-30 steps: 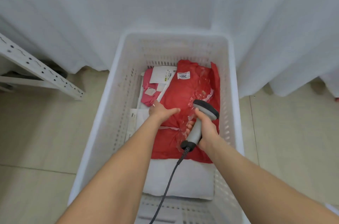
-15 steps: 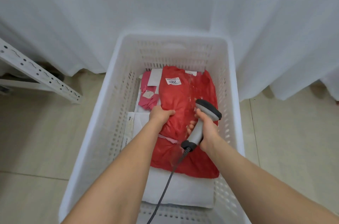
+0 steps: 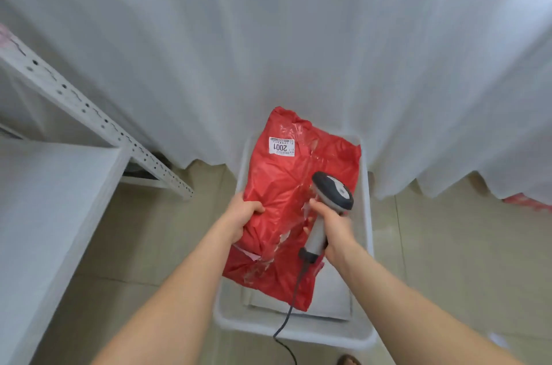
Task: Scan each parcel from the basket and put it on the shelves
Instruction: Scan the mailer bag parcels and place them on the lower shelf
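**Red parcel raised over the basket**

Head view: the red parcel (image 3: 280, 200) hangs above the basket (image 3: 366, 245), its long axis pointing away from the person. Its label (image 3: 281, 146) is at the far end, beyond the scanner (image 3: 331, 188). The left hand (image 3: 242, 215) has its fingers curled round the parcel's left edge. The right hand (image 3: 334, 224) wraps its fingers round the scanner handle. Earlier the parcel lay inside the basket.

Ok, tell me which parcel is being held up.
The red plastic mailer bag with the white 2001 label, gripped by the left hand; the flat white parcel lies in the white plastic basket underneath.
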### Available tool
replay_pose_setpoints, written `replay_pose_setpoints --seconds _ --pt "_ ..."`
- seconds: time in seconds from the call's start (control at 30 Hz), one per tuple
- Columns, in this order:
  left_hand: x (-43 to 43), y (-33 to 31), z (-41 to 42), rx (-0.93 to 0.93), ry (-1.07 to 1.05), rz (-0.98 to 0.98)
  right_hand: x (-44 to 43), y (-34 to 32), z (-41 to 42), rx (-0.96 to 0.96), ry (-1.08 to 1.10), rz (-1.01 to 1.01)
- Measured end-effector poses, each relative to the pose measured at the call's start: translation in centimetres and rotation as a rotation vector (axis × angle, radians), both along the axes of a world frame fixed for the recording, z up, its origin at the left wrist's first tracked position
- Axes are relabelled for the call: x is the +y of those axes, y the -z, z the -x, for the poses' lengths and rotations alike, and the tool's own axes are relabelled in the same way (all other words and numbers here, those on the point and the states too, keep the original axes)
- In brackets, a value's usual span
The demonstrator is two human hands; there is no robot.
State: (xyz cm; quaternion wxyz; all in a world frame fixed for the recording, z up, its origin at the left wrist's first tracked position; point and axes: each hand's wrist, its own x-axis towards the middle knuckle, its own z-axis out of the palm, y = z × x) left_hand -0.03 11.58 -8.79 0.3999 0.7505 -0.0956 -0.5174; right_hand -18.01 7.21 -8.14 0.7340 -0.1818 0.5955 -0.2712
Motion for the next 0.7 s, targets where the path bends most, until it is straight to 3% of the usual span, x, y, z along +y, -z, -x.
replay_pose_setpoints --seconds 0.37,0.53,0.7 --pt "1.7 -26.7 0.2 0.15 0.091 0.167 2.2 -26.1 -3.6 -0.035 0.01 0.222" --pt "2.9 -35.3 1.1 0.21 0.17 0.157 4.1 -33.6 -3.0 -0.078 -0.041 0.311" --pt "5.2 -41.2 3.9 0.152 0.189 0.238 6.7 -37.8 -0.8 -0.04 -0.129 0.413"
